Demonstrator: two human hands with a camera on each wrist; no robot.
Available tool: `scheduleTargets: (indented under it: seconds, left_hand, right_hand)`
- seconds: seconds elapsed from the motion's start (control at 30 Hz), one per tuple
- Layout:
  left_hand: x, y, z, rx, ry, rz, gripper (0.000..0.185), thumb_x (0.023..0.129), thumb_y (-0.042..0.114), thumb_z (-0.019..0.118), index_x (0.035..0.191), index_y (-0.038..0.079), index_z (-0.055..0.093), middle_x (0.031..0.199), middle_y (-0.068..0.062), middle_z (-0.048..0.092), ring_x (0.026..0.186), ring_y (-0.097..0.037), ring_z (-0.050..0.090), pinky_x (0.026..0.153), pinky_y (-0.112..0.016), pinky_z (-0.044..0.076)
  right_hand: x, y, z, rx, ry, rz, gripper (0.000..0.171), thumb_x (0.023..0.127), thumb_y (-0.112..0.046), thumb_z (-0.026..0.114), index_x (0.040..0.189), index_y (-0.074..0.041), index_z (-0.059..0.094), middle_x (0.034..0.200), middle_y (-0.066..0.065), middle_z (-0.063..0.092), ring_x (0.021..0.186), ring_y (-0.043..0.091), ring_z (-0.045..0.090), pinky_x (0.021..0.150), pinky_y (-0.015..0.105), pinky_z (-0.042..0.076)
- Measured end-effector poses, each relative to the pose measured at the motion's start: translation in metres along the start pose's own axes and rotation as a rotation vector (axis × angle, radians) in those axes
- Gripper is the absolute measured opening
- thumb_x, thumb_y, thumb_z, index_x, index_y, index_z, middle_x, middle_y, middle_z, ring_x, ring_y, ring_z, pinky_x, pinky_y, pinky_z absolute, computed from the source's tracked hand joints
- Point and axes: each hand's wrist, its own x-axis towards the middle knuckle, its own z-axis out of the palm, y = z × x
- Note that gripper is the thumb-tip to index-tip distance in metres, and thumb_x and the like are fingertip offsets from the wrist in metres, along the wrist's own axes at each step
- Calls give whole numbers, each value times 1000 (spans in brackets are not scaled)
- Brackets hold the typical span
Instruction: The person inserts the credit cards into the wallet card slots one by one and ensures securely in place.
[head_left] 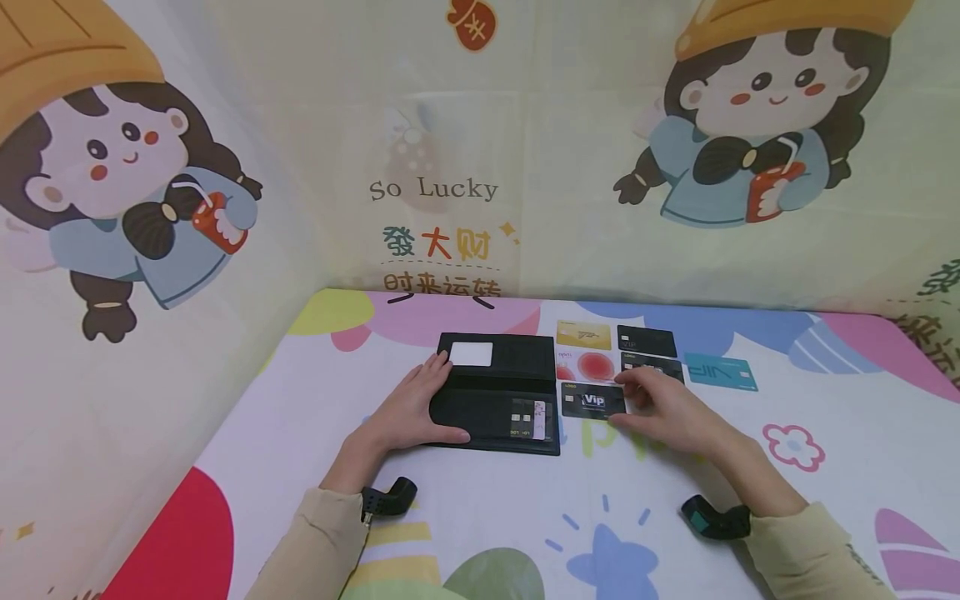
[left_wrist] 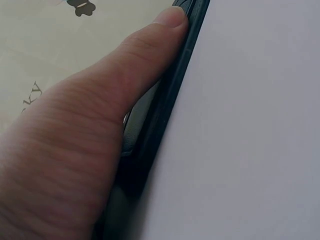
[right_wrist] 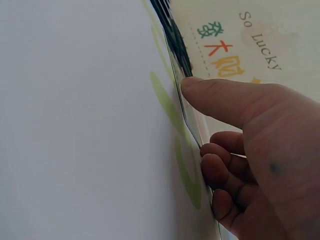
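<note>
A black wallet (head_left: 495, 383) lies spread flat on the table, a white rectangle (head_left: 472, 354) in its upper panel and card edges (head_left: 528, 419) showing in its lower right slot. My left hand (head_left: 408, 404) rests on its left side, fingers extended, thumb along the lower edge. The left wrist view shows that thumb (left_wrist: 150, 45) against the wallet's rim. Just right of the wallet, a black Vip card (head_left: 581, 401) lies on the cloth. My right hand (head_left: 667, 407) holds its right end between thumb and index finger; the other fingers (right_wrist: 222, 170) are bent.
Above the Vip card lie a gold card (head_left: 583, 335) and a white card with red circles (head_left: 592, 366). Two more black cards (head_left: 647, 341) are beside them, the lower partly behind my right hand. A teal card (head_left: 722, 372) lies farther right. A printed curtain (head_left: 570, 208) stands behind.
</note>
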Motion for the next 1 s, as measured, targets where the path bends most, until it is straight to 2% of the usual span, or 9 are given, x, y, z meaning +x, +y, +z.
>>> scheduleTargets:
  seconds: [0.6,1.0]
  left_hand:
    - [0,1,-1,10,-5,3,121,71,65,81,159,3,26,168,-8,12,154,-24,7,123,-45,7]
    - [0,0,0,-1,-9,-19,122,69,67,80,160,8,25,168,-4,11,154,-22,7,123,-46,9]
  right_hand:
    - [2,-1,0,-9,-17,35,53,82,-30,86,119,0,64,97,2,56,89,20,52,77,33,51]
    - [11,-8,-4,-15,-107,101,56,81,-32,87,118,-1,61,95,4,56,91,22,52,80,38,50]
